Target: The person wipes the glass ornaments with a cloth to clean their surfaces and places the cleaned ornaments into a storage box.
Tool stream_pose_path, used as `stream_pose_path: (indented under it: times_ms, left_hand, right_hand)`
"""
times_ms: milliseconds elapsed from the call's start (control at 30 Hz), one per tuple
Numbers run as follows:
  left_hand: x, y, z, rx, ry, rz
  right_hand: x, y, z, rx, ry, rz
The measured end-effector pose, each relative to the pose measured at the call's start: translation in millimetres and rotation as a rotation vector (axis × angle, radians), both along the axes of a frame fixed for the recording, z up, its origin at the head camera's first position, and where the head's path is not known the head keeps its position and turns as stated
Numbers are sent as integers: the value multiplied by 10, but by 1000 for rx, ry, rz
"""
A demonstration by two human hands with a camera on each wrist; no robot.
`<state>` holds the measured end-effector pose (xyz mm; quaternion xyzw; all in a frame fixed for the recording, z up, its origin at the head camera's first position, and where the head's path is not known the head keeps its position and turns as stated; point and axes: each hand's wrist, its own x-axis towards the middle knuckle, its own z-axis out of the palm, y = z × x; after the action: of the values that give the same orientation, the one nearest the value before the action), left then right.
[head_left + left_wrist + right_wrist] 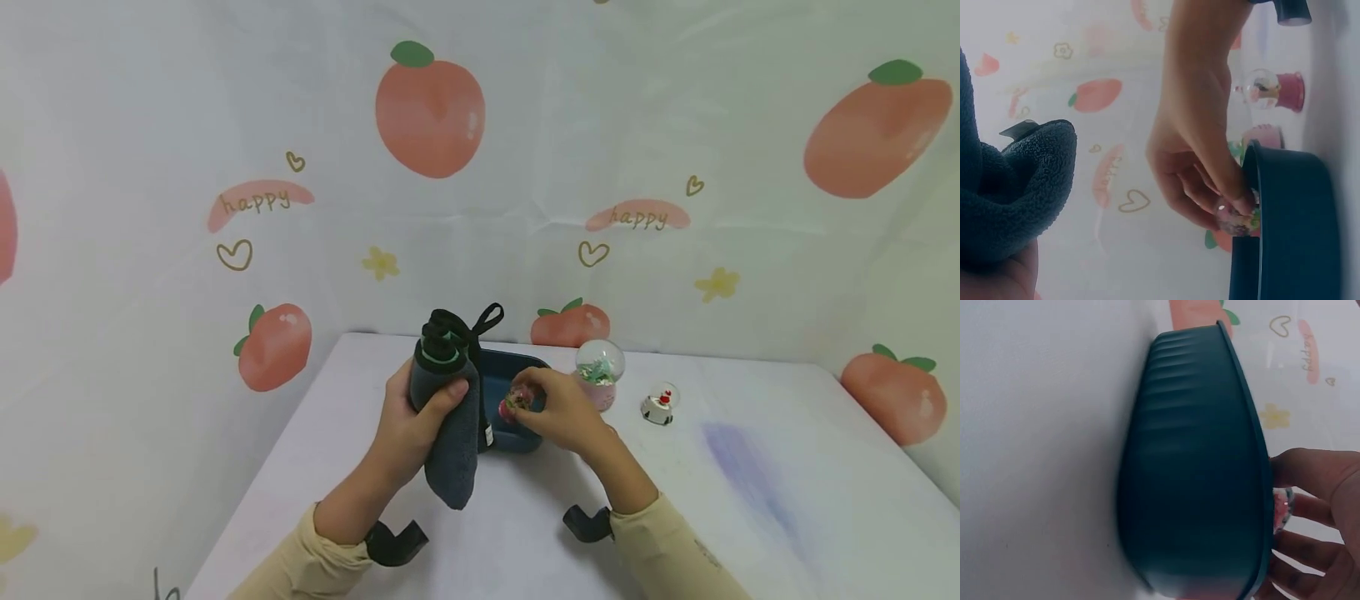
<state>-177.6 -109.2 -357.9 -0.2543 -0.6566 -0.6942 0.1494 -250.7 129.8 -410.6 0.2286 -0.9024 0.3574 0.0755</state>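
My left hand [405,425] grips a folded dark blue-grey towel [453,467] in the head view, thumb across its front. The towel has a terry surface, a black loop and dark green edges at its top. In my right hand [566,412] a small snow globe with a red base [516,402] is pinched between thumb and fingers. That hand is at the right side of a dark teal basin [517,442], with the globe at the rim. The left wrist view shows the globe's clear dome [1232,215] under the fingertips; the basin wall partly hides its base.
Right of the basin stands a larger snow globe with a pink base [600,375]. Further right is a small white-based snow globe [662,403]. The left wrist view also shows a red-based snow globe [1288,92]. A fruit-printed cloth [525,150] hangs behind the white table [750,517].
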Motion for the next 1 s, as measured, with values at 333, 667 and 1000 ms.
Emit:
stream_pose_path:
  times_ms: [333,667,1000]
  left_hand:
    - [-20,7,14,-12,32,6]
    - [-9,6,9,-23,3,7]
    - [5,7,9,-29,-20,10]
  right_hand:
    - [-3,-1,14,145,20,37]
    - [-5,-7,14,197,14,40]
    - [8,14,24,161,-6,81]
